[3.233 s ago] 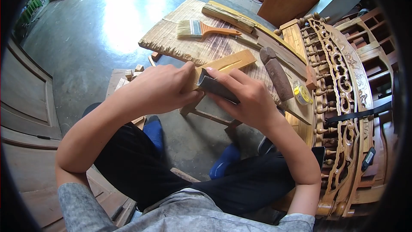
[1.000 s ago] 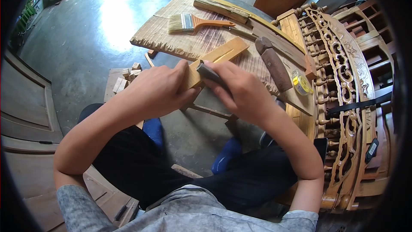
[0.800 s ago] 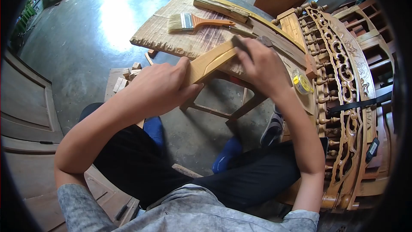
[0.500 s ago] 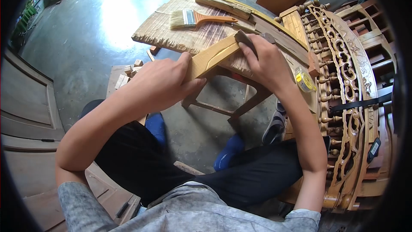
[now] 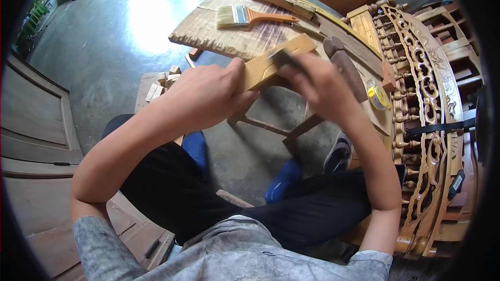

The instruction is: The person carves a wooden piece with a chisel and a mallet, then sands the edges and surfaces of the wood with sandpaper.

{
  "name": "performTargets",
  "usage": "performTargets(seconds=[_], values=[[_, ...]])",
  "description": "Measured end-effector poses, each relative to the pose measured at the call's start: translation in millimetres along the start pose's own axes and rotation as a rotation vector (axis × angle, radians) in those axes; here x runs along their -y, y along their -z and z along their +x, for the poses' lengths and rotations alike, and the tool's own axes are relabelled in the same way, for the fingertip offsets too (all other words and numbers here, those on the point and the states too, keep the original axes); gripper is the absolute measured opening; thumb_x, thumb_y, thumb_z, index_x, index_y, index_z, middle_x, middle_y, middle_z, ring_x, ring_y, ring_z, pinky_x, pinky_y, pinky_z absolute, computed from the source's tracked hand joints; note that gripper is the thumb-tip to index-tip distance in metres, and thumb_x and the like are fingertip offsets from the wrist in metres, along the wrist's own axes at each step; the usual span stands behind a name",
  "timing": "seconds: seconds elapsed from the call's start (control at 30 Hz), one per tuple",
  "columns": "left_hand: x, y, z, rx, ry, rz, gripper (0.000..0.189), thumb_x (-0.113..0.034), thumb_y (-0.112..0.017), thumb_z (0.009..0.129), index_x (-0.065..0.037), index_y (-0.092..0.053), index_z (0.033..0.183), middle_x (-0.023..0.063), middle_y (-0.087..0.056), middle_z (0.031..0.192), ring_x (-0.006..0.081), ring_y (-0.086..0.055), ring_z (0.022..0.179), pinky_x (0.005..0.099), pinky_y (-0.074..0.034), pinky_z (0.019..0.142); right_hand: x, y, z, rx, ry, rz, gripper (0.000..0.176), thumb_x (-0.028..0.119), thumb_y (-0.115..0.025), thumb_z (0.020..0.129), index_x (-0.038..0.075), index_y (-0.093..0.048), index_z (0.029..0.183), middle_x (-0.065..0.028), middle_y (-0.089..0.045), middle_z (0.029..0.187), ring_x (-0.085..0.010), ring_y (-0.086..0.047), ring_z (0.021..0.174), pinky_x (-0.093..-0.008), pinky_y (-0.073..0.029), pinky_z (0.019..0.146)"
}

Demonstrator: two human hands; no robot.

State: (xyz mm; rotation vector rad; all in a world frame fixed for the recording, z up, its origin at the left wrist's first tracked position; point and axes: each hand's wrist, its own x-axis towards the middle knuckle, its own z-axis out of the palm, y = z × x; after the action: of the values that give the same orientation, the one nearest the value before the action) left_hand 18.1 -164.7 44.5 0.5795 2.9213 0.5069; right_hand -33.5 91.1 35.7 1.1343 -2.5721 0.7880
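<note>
My left hand is closed around the near end of a yellowish strip of wood, which has a carved curved line along its face. The strip slants up and to the right, its far end over the rough plank. In my right hand, blurred by motion, is a dark flat piece that looks like folded sandpaper. It lies against the strip's face, around the middle. A paintbrush with an orange handle rests on the plank beyond my hands.
A brown wooden mallet-like tool and a yellow tape measure lie at the bench's right. Carved furniture stands on the right side. Small wood blocks sit lower left of the plank. A panelled door is at left.
My right hand has slid the dark piece from the strip's far end back toward my left hand, uncovering that end. The whole view has shifted slightly.
</note>
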Motion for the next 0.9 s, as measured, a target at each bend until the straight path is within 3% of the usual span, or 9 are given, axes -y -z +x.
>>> performTargets(seconds=[0.07, 0.2, 0.3, 0.33, 0.43, 0.57, 0.6, 0.63, 0.9], values=[[-4.2, 7.9, 0.1, 0.054, 0.033, -0.024, 0.052, -0.052, -0.057, 0.104, 0.0, -0.05, 0.111, 0.0243, -0.067, 0.076, 0.0441, -0.068, 0.073, 0.0537, -0.051, 0.068, -18.8, 18.4, 17.3, -0.008, -0.127, -0.06, 0.027, 0.01, -0.062, 0.101, -0.004, -0.065, 0.124, -0.0267, -0.071, 0.103, -0.0416, -0.071, 0.098, -0.0477, -0.057, 0.083], [-2.1, 2.2, 1.0, 0.042, -0.014, -0.025, 0.052, -0.051, -0.057, 0.104, 0.0, -0.05, 0.11, 0.0245, -0.067, 0.076, 0.0443, -0.068, 0.073, 0.0541, -0.051, 0.069, 24.7, -3.5, 0.1, 0.035, 0.129, 0.104, 0.029, 0.009, -0.064, 0.1, -0.005, -0.065, 0.125, -0.0265, -0.072, 0.103, -0.0406, -0.071, 0.095, -0.0467, -0.056, 0.085], [1.3, -5.9, 0.5, -0.028, -0.014, -0.024, 0.051, -0.051, -0.058, 0.104, -0.001, -0.049, 0.108, 0.0247, -0.067, 0.076, 0.0445, -0.068, 0.074, 0.0543, -0.051, 0.069, 5.7, -3.5, 2.2, -0.003, 0.104, 0.121, 0.031, 0.01, -0.063, 0.101, -0.006, -0.065, 0.127, -0.026, -0.072, 0.104, -0.0401, -0.071, 0.093, -0.0465, -0.057, 0.084], [-0.5, -0.7, 0.1, -0.003, 0.009, -0.025, 0.051, -0.051, -0.058, 0.104, -0.001, -0.049, 0.108, 0.0247, -0.067, 0.076, 0.0447, -0.068, 0.074, 0.0544, -0.051, 0.069, -6.0, 10.5, 8.2, 0.046, -0.128, -0.021, 0.033, 0.013, -0.062, 0.102, -0.005, -0.064, 0.13, -0.0254, -0.072, 0.105, -0.0397, -0.072, 0.092, -0.0467, -0.057, 0.082], [-6.1, 12.1, 1.9, 0.054, 0.037, -0.019, 0.051, -0.051, -0.058, 0.103, -0.001, -0.048, 0.107, 0.0251, -0.067, 0.076, 0.0451, -0.068, 0.076, 0.0547, -0.051, 0.069, -21.9, 12.8, 7.5, -0.077, -0.19, -0.088, 0.03, 0.016, -0.061, 0.103, -0.005, -0.066, 0.123, -0.0264, -0.071, 0.105, -0.0412, -0.072, 0.094, -0.0494, -0.057, 0.083], [-2.5, 0.8, 1.1, 0.033, 0.018, -0.014, 0.052, -0.051, -0.058, 0.104, 0.0, -0.049, 0.108, 0.0255, -0.067, 0.076, 0.0454, -0.068, 0.076, 0.0545, -0.052, 0.07, 30.4, -11.7, -5.5, -0.027, 0.114, 0.097, 0.025, 0.017, -0.061, 0.103, -0.005, -0.065, 0.115, -0.0267, -0.07, 0.101, -0.0452, -0.069, 0.097, -0.0491, -0.055, 0.085], [-1.6, 2.3, -0.3, 0.003, 0.013, -0.01, 0.052, -0.051, -0.057, 0.104, 0.0, -0.05, 0.108, 0.0255, -0.067, 0.077, 0.0454, -0.068, 0.076, 0.0545, -0.052, 0.071, 14.2, -7.5, -3.2, -0.063, 0.084, 0.058, 0.026, 0.017, -0.061, 0.103, -0.006, -0.065, 0.114, -0.0272, -0.07, 0.1, -0.0463, -0.068, 0.096, -0.0494, -0.055, 0.084], [-2.3, 6.5, -0.5, 0.017, 0.034, -0.012, 0.053, -0.051, -0.057, 0.104, 0.001, -0.05, 0.109, 0.0255, -0.068, 0.077, 0.0453, -0.068, 0.076, 0.0544, -0.052, 0.071, -0.2, 3.7, 5.2, -0.007, -0.143, -0.001, 0.028, 0.018, -0.061, 0.104, -0.007, -0.065, 0.116, -0.0281, -0.07, 0.103, -0.0461, -0.068, 0.097, -0.0497, -0.055, 0.084], [-1.2, 12.8, 2.6, 0.084, 0.076, 0.023, 0.062, -0.053, -0.057, 0.105, 0.005, -0.049, 0.127, 0.0256, -0.069, 0.083, 0.0416, -0.07, 0.081, 0.0507, -0.053, 0.073, -13.9, 25.8, 12.5, -0.141, -0.256, -0.232, 0.043, 0.036, -0.061, 0.104, 0.003, -0.062, 0.132, -0.0256, -0.073, 0.11, -0.0438, -0.071, 0.1, -0.0505, -0.056, 0.087]])
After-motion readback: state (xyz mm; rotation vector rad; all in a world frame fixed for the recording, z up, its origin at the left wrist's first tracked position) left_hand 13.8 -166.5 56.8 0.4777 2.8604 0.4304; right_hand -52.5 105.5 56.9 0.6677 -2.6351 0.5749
